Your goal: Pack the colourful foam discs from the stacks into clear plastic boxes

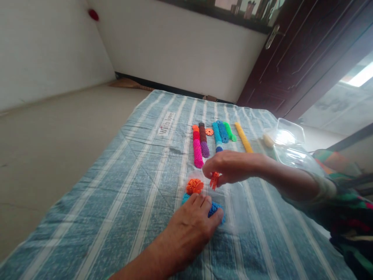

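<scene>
My left hand (194, 225) lies curled over a row of blue notched plastic discs (215, 209), its thumb and fingers pressed against them. Light-blue discs (185, 198) stick out at that row's left end. Just beyond the fingertips is a short stack of orange discs (194, 186). My right hand (229, 166) hovers to the right of that stack, pinching a few orange discs (215, 181) that point downward. Beneath both hands lies a shallow clear plastic tray (240, 210).
Farther back lie long disc rows: pink-red (197, 147), brown-purple (203, 140), blue (217, 134), green (230, 132) and yellow (243, 137). A single orange disc (209, 132) lies among them. An opened clear box (291, 149) stands right, on the striped cloth (140, 175). Behind is a door (279, 66).
</scene>
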{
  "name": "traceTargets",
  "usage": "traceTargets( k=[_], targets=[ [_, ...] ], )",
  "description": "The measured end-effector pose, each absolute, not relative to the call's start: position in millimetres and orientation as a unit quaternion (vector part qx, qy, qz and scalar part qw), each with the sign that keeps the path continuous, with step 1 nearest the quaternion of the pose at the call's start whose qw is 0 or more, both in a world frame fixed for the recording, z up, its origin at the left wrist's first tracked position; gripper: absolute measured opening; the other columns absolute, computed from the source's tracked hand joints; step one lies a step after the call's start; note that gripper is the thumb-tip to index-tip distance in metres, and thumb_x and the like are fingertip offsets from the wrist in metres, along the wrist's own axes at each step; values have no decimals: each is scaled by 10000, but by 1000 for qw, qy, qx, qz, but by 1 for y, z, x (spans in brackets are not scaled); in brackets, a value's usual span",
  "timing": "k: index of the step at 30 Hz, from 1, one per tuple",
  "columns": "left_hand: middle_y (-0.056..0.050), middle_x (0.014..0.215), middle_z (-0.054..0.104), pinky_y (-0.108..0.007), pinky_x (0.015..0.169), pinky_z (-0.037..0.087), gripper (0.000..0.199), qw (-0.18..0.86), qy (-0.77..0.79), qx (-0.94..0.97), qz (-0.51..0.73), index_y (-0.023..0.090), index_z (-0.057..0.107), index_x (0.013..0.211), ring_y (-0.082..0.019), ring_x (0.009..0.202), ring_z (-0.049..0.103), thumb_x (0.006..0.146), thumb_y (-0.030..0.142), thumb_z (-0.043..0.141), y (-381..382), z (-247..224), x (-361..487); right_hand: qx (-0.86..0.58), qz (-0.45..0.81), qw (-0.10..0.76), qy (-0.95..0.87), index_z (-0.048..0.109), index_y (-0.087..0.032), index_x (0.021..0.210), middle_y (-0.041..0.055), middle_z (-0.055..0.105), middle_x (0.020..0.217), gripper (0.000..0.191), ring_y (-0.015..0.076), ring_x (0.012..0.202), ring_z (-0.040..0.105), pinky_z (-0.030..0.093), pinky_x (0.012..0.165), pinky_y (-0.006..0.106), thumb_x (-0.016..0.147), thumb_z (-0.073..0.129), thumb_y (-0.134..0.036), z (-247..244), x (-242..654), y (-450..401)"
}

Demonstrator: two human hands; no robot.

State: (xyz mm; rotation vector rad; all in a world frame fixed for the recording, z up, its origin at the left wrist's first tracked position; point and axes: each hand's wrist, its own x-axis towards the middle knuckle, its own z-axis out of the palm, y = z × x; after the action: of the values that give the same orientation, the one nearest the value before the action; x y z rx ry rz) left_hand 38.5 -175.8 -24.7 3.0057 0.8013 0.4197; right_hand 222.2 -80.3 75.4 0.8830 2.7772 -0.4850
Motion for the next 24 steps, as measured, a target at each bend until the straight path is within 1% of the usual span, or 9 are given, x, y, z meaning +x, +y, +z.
traceTargets(
  k=[4, 8, 10, 13, 17, 19, 24],
  targets=[
    [-119, 1082, 613, -434, 878, 486, 252, 11, 263, 957, 119, 199, 600, 1091, -265, 992, 558, 960, 172, 386, -176, -22, 38, 272, -116, 108, 949, 620, -191, 796, 1, 644, 767, 82, 109, 656, 498, 300, 563, 260, 806, 659, -119, 69, 207, -96],
    [-102, 1089, 596, -438, 896, 484, 252, 7, 263, 960, 94, 197, 588, 1085, -266, 1010, 545, 952, 160, 377, -176, -23, 38, 263, -77, 144, 951, 633, -176, 861, 28, 668, 814, 146, 111, 655, 504, 273, 541, 264, 847, 557, -52, 63, 196, -101],
    [-103, 1098, 588, -451, 926, 470, 252, 2, 260, 961, 94, 194, 580, 1095, -271, 1038, 539, 946, 144, 384, -175, -25, 38, 260, -53, 145, 953, 641, -162, 910, 40, 667, 825, 180, 115, 660, 509, 271, 538, 269, 872, 516, -39, 61, 192, -104],
    [-108, 1110, 582, -457, 954, 456, 253, -1, 256, 962, 96, 193, 569, 1120, -272, 1060, 537, 945, 134, 397, -175, -28, 38, 255, -29, 143, 956, 649, -142, 956, 54, 661, 834, 185, 122, 657, 513, 270, 526, 274, 895, 500, -49, 56, 190, -107],
    [-105, 1065, 600, -451, 917, 480, 248, 21, 268, 960, 83, 191, 576, 1116, -268, 1023, 557, 936, 128, 419, -176, -28, 39, 260, -8, 141, 955, 657, -142, 965, 70, 653, 859, 158, 118, 605, 501, 236, 487, 278, 903, 523, -86, 48, 189, -110],
    [-108, 1057, 609, -462, 924, 476, 252, 25, 271, 959, 83, 187, 581, 1114, -269, 1023, 561, 930, 123, 422, -177, -26, 39, 269, 2, 133, 954, 652, -147, 989, 74, 652, 876, 162, 117, 598, 501, 223, 479, 278, 911, 519, -99, 45, 189, -112],
    [-106, 1044, 631, -475, 957, 461, 257, 3, 275, 958, 80, 198, 582, 1128, -264, 1019, 578, 947, 155, 406, -178, -24, 41, 289, 0, 130, 949, 649, -146, 1018, 75, 656, 912, 166, 113, 618, 515, 226, 482, 271, 925, 514, -120, 41, 188, -115]
  ],
)
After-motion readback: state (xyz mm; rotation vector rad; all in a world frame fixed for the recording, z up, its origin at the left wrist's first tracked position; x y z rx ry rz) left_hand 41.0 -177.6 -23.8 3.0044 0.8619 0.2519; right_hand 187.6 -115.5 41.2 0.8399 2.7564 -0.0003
